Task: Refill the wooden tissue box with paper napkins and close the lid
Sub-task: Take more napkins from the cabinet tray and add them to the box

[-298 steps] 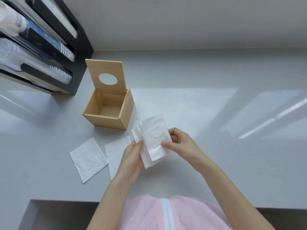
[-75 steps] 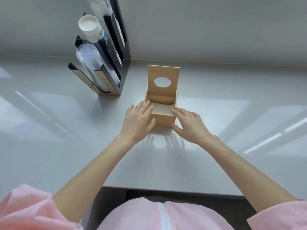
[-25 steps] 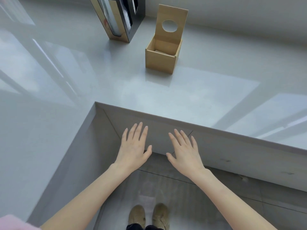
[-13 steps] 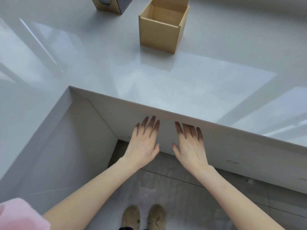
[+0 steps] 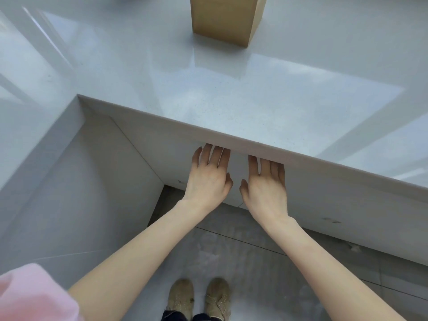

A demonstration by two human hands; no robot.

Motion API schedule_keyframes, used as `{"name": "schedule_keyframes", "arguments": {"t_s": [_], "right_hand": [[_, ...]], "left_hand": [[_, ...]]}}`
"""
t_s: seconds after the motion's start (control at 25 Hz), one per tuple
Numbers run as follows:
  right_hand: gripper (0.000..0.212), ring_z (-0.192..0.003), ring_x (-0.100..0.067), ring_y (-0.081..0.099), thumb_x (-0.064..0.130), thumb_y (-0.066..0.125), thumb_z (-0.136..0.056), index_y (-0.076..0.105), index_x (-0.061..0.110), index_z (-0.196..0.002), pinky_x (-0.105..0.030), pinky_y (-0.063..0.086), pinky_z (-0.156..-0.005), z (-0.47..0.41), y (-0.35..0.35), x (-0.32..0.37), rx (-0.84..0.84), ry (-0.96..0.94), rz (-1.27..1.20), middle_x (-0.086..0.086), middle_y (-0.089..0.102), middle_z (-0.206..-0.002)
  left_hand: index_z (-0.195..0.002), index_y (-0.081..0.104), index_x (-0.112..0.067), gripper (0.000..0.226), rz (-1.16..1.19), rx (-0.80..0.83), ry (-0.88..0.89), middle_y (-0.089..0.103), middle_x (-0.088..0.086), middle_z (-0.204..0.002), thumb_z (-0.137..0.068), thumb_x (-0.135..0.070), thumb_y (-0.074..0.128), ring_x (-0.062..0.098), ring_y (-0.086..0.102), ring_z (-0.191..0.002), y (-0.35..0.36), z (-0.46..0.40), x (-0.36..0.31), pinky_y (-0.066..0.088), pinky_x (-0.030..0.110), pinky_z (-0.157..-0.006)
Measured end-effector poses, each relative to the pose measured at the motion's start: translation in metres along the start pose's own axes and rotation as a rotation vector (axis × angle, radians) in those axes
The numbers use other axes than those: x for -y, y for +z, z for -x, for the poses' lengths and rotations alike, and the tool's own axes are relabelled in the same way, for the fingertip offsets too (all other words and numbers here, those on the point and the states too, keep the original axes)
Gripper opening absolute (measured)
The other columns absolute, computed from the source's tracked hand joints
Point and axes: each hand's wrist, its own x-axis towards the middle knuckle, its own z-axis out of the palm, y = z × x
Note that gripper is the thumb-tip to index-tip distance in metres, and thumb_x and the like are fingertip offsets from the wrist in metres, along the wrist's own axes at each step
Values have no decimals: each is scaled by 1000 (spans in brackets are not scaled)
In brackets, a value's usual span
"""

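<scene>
- Wooden box (image 5: 223, 19) at the top edge of the view, standing on the grey counter (image 5: 208, 89), well apart from both hands; top and lid cut off by the frame, so lid position and contents impossible to tell.
- Left hand (image 5: 207, 179) below the counter's front edge, back up, fingers stretched flat and loosely spread, holding nothing; fingertips hidden under the overhang.
- Right hand (image 5: 266, 184) just beside the left, same flat pose, grip wide and empty, fingertips likewise tucked under the edge.
- Both bare forearms reaching forward from the lower corners.
- Pink sleeve (image 5: 32, 295) at the lower left corner.
- Two beige shoes (image 5: 199, 297) side by side on the grey floor (image 5: 254, 262), directly below the hands.
</scene>
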Motion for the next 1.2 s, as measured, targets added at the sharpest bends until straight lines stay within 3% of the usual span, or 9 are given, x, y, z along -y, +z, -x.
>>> {"name": "schedule_keyframes", "arguments": {"t_s": [0.16, 0.24, 0.44, 0.56, 0.68, 0.76, 0.88, 1.0, 1.2], "right_hand": [[73, -116, -32, 40, 6, 73, -54, 54, -1, -124, -48, 45, -99, 13, 0, 4, -80, -20, -54, -22, 61, -119], [69, -116, -31, 43, 2, 66, -58, 52, -1, -126, -45, 44, -100, 27, -4, 10, -95, -24, -84, -20, 60, -121], [55, -103, -24, 48, -5, 64, -65, 58, 2, -119, -38, 49, -86, 69, -24, 26, -79, -63, -209, -13, 64, -111], [49, -91, -24, 55, -10, 67, -68, 62, 5, -115, -36, 53, -71, 87, -34, 34, -9, -70, -362, -10, 66, -99], [45, -85, -26, 57, -9, 67, -73, 63, 6, -115, -38, 54, -66, 101, -40, 44, 78, -93, -454, -10, 64, -94], [45, -85, -22, 54, -8, 67, -74, 63, 7, -116, -30, 52, -70, 109, -42, 51, 114, -69, -514, -9, 63, -93], [47, -85, -4, 37, -11, 66, -75, 63, 9, -118, -9, 37, -76, 118, -42, 62, 129, -51, -577, -6, 61, -93], [56, -92, 5, 30, -15, 63, -74, 59, 11, -124, 8, 32, -74, 131, -44, 74, 162, -66, -601, -5, 59, -101], [62, -106, -5, 41, -17, 59, -74, 52, 10, -130, 10, 20, -93, 158, -47, 101, 180, -76, -629, -4, 53, -114]], "left_hand": [[-119, 54, -3, 58, 9, -60, -46, 64, 15, -114, -63, -20, 51, 30, 40, -113, 3, 6, -6, 51, 39, -84], [-118, 56, -5, 56, 32, -76, -55, 63, 15, -115, -65, -18, 45, 29, 37, -112, 0, 12, -5, 51, 37, -79], [-108, 60, -9, 39, 150, -104, -74, 64, 15, -110, -72, -14, 44, 26, 38, -110, -16, 49, 6, 52, 39, -74], [-101, 62, -10, 30, 217, -112, -125, 65, 11, -107, -78, -15, 43, 22, 39, -110, -27, 74, 10, 52, 38, -72], [-94, 62, -14, 21, 216, -113, -153, 66, 6, -104, -83, -19, 44, 18, 41, -109, -37, 92, 16, 50, 36, -72], [-89, 62, -15, 20, 211, -106, -188, 67, 4, -102, -84, -23, 45, 16, 42, -108, -42, 100, 19, 49, 35, -71], [-87, 64, -14, 25, 212, -63, -217, 68, 4, -102, -84, -31, 45, 15, 43, -107, -49, 111, 24, 51, 34, -71], [-89, 64, -11, 32, 265, -2, -197, 68, 6, -102, -84, -36, 44, 21, 56, -109, -60, 122, 33, 53, 34, -77], [-91, 65, -10, 35, 302, 88, -155, 69, 6, -105, -83, -36, 43, 24, 63, -110, -75, 144, 54, 53, 36, -83]]}}
